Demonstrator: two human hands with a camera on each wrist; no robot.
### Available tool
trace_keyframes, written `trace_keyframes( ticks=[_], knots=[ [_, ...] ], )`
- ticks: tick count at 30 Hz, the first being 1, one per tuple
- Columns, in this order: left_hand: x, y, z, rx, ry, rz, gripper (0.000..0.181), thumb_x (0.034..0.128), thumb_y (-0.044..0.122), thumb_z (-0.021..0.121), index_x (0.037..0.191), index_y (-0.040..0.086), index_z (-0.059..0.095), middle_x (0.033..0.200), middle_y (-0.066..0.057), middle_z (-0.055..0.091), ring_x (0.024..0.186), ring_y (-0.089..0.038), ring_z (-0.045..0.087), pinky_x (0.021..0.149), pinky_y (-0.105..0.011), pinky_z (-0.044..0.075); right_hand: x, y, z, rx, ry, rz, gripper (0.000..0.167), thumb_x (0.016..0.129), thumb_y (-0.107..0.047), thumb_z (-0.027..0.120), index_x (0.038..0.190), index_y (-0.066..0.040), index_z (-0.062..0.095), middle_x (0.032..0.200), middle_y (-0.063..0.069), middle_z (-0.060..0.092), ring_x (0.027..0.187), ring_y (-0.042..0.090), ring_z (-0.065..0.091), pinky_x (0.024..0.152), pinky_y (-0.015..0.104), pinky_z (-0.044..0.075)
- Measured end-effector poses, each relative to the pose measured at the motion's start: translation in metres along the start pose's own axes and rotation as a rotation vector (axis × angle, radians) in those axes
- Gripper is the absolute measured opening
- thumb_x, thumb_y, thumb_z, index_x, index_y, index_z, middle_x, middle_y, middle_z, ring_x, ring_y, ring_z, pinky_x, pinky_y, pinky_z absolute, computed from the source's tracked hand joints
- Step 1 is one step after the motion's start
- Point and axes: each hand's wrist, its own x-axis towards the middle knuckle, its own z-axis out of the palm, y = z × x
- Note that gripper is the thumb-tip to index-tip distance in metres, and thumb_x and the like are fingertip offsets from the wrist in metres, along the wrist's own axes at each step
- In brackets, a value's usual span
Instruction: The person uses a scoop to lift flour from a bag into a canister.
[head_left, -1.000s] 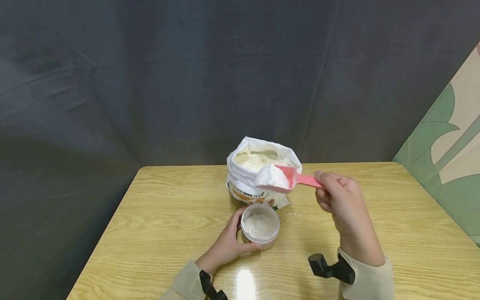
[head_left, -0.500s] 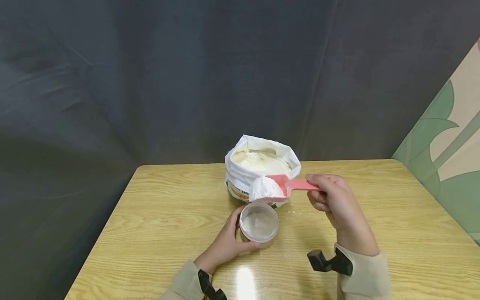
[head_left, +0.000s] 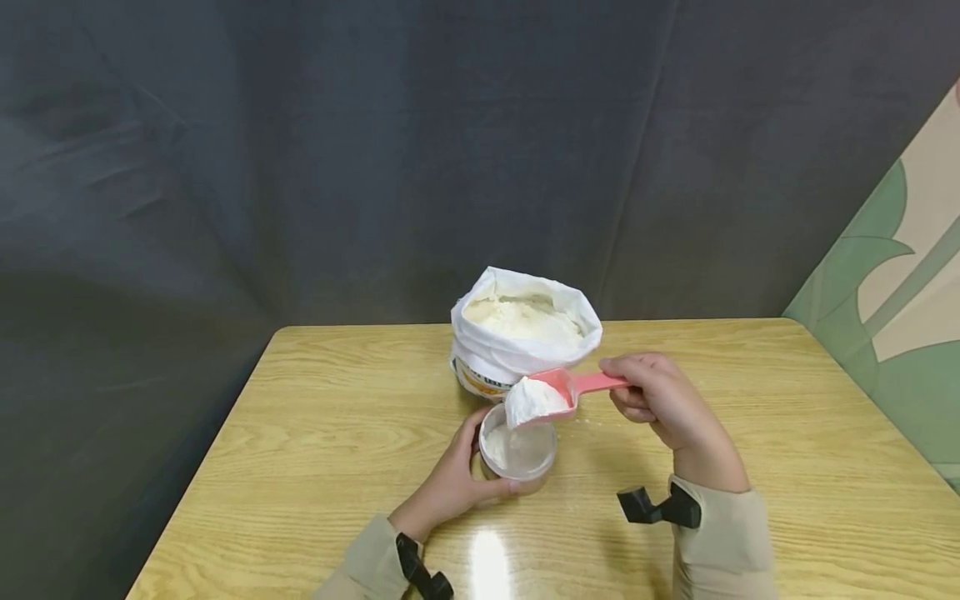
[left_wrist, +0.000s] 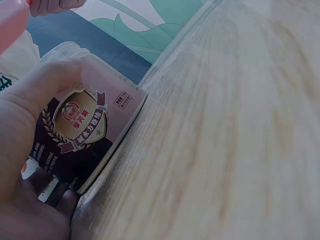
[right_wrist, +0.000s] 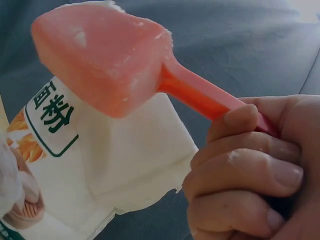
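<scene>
In the head view my right hand (head_left: 671,412) grips the handle of a pink scoop (head_left: 572,387), heaped with white flour (head_left: 531,402). The scoop hangs over the far rim of a clear round jar (head_left: 525,467) that has some flour inside. My left hand (head_left: 450,482) is wrapped round the jar, which stands on the table; its dark label with a crest (left_wrist: 80,120) shows in the left wrist view. Just behind the jar stands an open flour bag (head_left: 487,346), white and nearly full. The right wrist view shows the scoop's underside, with curled fingers (right_wrist: 245,170) round the handle.
The wooden table (head_left: 337,417) carries a few white specks of spilled flour to the right of the jar. A dark curtain (head_left: 420,167) hangs behind the table. At the right is a panel with green leaf shapes (head_left: 922,392).
My right hand has brought the loaded scoop from in front of the bag's mouth down and toward me, over the jar's rim. The left hand and jar stay in place.
</scene>
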Motion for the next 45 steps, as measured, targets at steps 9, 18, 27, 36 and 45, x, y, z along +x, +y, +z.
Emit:
trace_keyframes(
  ticks=[9, 18, 27, 36, 45],
  knots=[
    [0.002, 0.001, 0.0, 0.014, -0.001, -0.005, 0.103, 0.0742, 0.022, 0.092, 0.156, 0.026, 0.03, 0.157, 0.002, 0.035, 0.142, -0.018, 0.037, 0.118, -0.042, 0.03, 0.002, 0.001, -0.002, -0.177, -0.005, 0.129, 0.037, 0.102, -0.011, 0.05, 0.066, -0.013, 0.06, 0.053, -0.008, 0.041, 0.044, 0.005, 0.025, 0.04, 0.025, 0.015],
    [0.002, 0.001, 0.0, 0.012, 0.01, -0.025, 0.103, 0.0748, 0.025, 0.092, 0.156, 0.024, 0.029, 0.158, 0.001, 0.035, 0.143, -0.02, 0.037, 0.118, -0.045, 0.03, 0.005, 0.003, 0.0, -0.266, -0.058, 0.196, 0.036, 0.1, -0.012, 0.053, 0.065, -0.01, 0.057, 0.054, -0.007, 0.039, 0.045, 0.002, 0.027, 0.042, 0.018, 0.021],
    [0.0, 0.004, 0.0, 0.0, 0.005, -0.03, 0.102, 0.0748, 0.024, 0.092, 0.156, 0.026, 0.03, 0.156, 0.002, 0.037, 0.141, -0.019, 0.038, 0.117, -0.045, 0.03, 0.008, 0.005, 0.007, -0.318, -0.069, 0.225, 0.032, 0.099, -0.011, 0.052, 0.068, -0.008, 0.06, 0.054, -0.006, 0.04, 0.045, 0.003, 0.028, 0.044, 0.017, 0.022],
    [0.001, 0.003, 0.0, 0.002, -0.002, -0.028, 0.102, 0.0758, 0.025, 0.092, 0.156, 0.025, 0.03, 0.157, 0.002, 0.036, 0.142, -0.018, 0.037, 0.117, -0.046, 0.03, 0.009, 0.008, 0.012, -0.358, -0.04, 0.261, 0.031, 0.098, -0.01, 0.051, 0.068, -0.007, 0.061, 0.055, -0.005, 0.041, 0.046, 0.003, 0.029, 0.045, 0.018, 0.024],
    [-0.001, 0.004, 0.0, 0.01, 0.001, -0.027, 0.102, 0.0749, 0.024, 0.092, 0.156, 0.026, 0.03, 0.156, 0.002, 0.036, 0.142, -0.017, 0.037, 0.117, -0.043, 0.031, 0.011, 0.01, 0.018, -0.449, -0.001, 0.296, 0.034, 0.098, -0.012, 0.053, 0.065, -0.008, 0.06, 0.057, -0.004, 0.044, 0.047, 0.006, 0.03, 0.046, 0.02, 0.026]
  ],
)
